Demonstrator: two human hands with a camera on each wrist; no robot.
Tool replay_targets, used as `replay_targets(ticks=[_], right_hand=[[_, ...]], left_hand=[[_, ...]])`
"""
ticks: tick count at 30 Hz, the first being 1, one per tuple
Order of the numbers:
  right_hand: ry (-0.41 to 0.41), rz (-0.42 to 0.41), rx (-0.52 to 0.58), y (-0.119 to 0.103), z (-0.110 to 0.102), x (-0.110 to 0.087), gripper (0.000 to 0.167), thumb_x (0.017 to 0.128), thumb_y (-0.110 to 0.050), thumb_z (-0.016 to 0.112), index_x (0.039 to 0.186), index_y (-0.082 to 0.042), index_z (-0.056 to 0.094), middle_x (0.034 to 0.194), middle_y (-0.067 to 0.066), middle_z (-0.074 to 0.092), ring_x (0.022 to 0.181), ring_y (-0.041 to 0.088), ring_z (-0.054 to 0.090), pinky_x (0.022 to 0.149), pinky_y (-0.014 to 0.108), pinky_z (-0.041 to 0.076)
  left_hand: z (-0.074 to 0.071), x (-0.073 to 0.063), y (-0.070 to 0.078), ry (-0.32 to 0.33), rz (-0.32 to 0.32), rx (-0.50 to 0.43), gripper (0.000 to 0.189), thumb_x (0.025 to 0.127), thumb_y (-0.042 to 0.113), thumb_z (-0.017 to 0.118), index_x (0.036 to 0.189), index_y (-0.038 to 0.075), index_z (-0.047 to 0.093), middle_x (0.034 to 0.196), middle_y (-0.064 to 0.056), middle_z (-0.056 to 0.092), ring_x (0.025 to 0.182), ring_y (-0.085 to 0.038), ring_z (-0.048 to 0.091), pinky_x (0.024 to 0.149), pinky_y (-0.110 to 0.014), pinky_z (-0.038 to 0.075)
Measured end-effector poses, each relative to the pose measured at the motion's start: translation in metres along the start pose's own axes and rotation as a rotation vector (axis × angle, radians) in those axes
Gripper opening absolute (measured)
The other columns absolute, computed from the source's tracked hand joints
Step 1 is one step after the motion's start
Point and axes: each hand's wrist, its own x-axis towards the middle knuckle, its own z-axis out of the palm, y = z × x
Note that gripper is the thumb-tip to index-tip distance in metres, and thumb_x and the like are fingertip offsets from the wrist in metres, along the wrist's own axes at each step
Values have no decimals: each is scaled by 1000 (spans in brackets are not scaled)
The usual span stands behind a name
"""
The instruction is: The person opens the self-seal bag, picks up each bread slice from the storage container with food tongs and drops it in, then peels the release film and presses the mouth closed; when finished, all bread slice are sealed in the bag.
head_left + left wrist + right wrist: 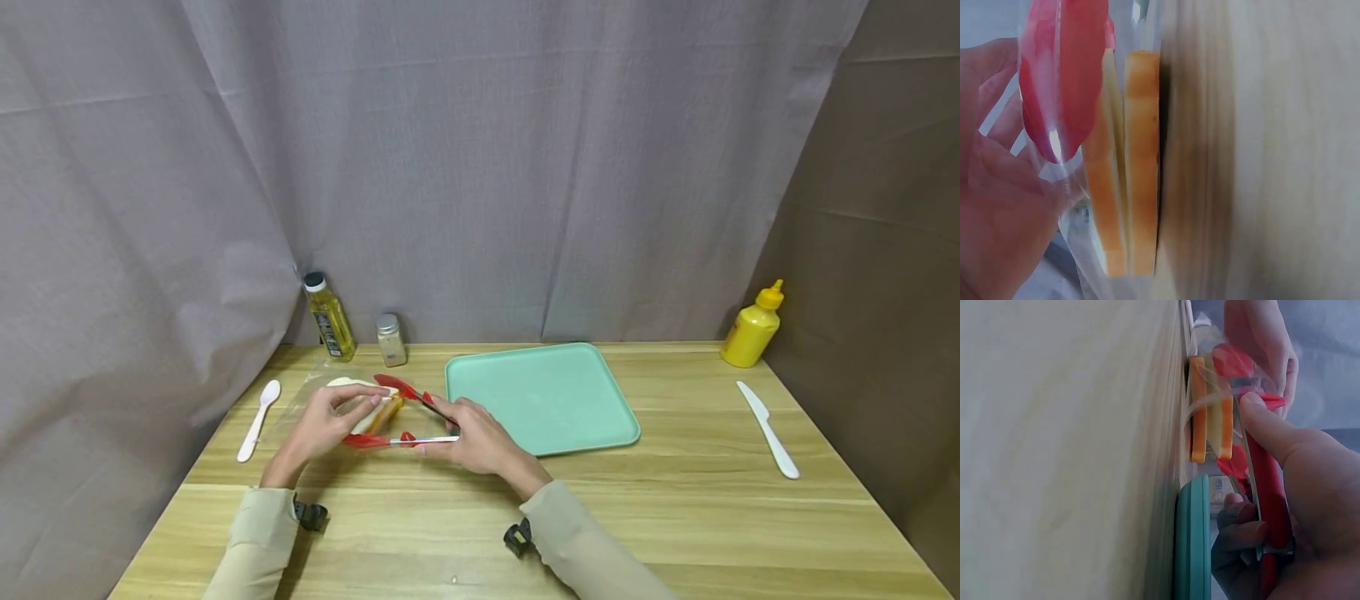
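Two slices of bread (387,413), stacked, lie in a clear plastic bag (298,402) at the left of the table. My right hand (480,435) grips red-tipped tongs (367,441), whose arms are spread. One red tip lies on the near side of the bread and the other by its far corner. In the left wrist view, a red tip (1066,75) shows behind the clear plastic, against the upper slice (1102,194). My left hand (322,427) arches over the bread, thumb and fingers pinching the bag near its mouth.
A mint-green tray (543,398) lies just right of the tongs. Behind the bag stand an oil bottle (332,321) and a small shaker jar (392,342). A white spoon (259,421) is at far left; a white knife (768,429) and yellow squeeze bottle (752,331) are at right.
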Motion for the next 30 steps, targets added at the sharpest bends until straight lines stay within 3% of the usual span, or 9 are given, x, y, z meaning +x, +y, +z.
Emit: replay_targets(ticks=[5,12,16,23,30], right_hand=[[-23,44,-28,2,-4,-4,96,87,-62,86,165,-22,46,94,4,61,78,11,44,61,24,36],[-35,50,-48,-3,-9,-14,98,88,-61,85,166,-17,44,98,9,63,76,13,44,58,25,35],[-25,57,-50,-4,-12,-18,97,88,-62,86,165,-18,46,95,11,63,76,13,44,58,25,35],[-31,30,-17,5,-17,-24,93,90,-59,85,163,-13,49,82,1,50,76,13,43,59,24,33],[-56,16,86,20,-27,-22,85,93,-48,85,161,-10,50,83,-4,56,74,9,45,61,21,39]], left_hand=[[3,0,-3,8,-18,-23,19,105,21,75,119,13,83,126,-2,81,126,-20,72,118,-56,52],[5,-2,-6,19,23,60,11,104,21,76,112,18,83,135,-5,77,133,-31,69,119,-59,49],[6,-3,-6,11,24,8,12,105,21,74,114,18,82,136,-6,77,133,-34,69,119,-64,49],[9,-1,-9,-6,34,-10,18,105,19,74,118,10,81,128,-2,80,128,-27,71,119,-64,49],[9,2,-8,-33,44,-55,19,106,16,72,120,6,79,126,-5,80,126,-27,71,121,-65,45]])
